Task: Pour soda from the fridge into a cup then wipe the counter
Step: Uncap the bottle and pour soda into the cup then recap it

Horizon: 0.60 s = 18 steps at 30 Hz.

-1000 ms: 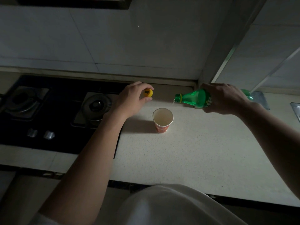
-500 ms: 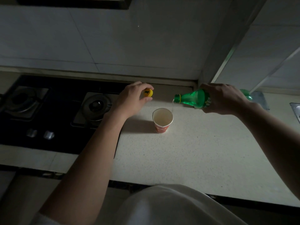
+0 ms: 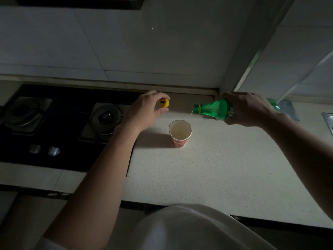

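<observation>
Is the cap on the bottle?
No, the left hand pinches the cap off to the side of the bottle, whose mouth is bare.

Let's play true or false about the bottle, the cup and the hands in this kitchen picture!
1. The right hand holds the green bottle tipped sideways. True.
2. The left hand pinches a yellow cap. True.
3. The stove is left of the cup. True.
4. The cup lies knocked over. False: it stands upright on the counter.
5. The green bottle is closed. False: its mouth is open, with the yellow cap off.
</observation>
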Each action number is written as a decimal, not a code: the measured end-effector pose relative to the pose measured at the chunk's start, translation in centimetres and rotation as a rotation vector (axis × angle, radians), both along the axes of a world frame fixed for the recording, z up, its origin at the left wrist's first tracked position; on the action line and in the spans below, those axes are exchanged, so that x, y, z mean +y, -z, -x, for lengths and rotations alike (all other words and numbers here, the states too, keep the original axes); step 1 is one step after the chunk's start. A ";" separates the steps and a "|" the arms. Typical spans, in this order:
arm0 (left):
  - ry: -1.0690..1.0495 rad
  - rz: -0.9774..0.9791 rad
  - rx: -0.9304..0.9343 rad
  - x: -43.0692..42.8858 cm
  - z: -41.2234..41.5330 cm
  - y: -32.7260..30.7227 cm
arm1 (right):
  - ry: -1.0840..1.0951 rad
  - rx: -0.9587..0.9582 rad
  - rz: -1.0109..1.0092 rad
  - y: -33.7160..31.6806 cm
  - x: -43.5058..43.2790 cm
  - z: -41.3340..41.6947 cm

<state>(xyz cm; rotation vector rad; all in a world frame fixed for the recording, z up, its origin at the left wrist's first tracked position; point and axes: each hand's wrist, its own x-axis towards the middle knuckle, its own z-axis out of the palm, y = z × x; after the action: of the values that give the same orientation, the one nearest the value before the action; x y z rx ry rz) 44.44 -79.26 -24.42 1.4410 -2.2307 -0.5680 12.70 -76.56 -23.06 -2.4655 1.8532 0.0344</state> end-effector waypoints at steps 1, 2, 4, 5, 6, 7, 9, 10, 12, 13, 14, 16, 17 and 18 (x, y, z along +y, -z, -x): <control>0.000 -0.001 -0.001 0.0 0.0 0.0 | -0.002 0.001 0.003 0.0 0.0 0.0; 0.000 0.001 -0.003 0.0 0.0 0.0 | -0.003 0.003 0.004 0.0 0.0 0.0; 0.000 0.007 -0.003 -0.1 0.0 0.0 | -0.004 0.008 0.002 0.0 0.0 0.0; -0.001 0.006 -0.001 -0.1 0.1 0.0 | -0.004 0.006 0.003 0.0 0.0 0.0; -0.002 0.002 0.001 -0.1 0.1 0.0 | -0.005 0.004 0.004 0.0 0.0 0.1; -0.004 0.001 0.001 -0.1 0.1 0.0 | -0.007 0.004 0.007 0.1 0.0 0.1; -0.004 0.003 0.001 -0.2 0.0 0.0 | -0.006 0.007 0.011 0.1 0.0 0.1; -0.002 0.006 0.001 -0.2 0.0 0.0 | -0.006 0.008 0.010 0.2 0.0 0.1; 0.001 0.006 -0.002 -0.3 0.0 0.1 | -0.008 0.010 0.006 0.2 -0.1 0.1; 0.001 0.005 -0.004 -0.3 0.0 0.1 | -0.007 0.011 0.006 0.2 -0.1 0.1; 0.001 0.006 -0.004 -0.3 0.0 0.1 | -0.005 0.012 0.007 0.2 -0.1 0.1; 0.002 0.009 -0.003 -0.3 0.0 0.1 | -0.008 0.014 0.010 0.2 -0.1 0.1; 0.002 0.007 -0.004 -0.3 0.0 0.1 | -0.010 0.015 0.011 0.2 -0.1 0.1; 0.002 0.004 -0.005 -0.2 0.0 0.0 | -0.009 0.014 0.008 0.2 -0.2 0.1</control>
<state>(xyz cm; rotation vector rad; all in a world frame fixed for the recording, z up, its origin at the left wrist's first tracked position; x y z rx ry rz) 44.42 -79.51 -24.44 1.4397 -2.2359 -0.5605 12.58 -76.72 -23.28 -2.4851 1.8516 0.0444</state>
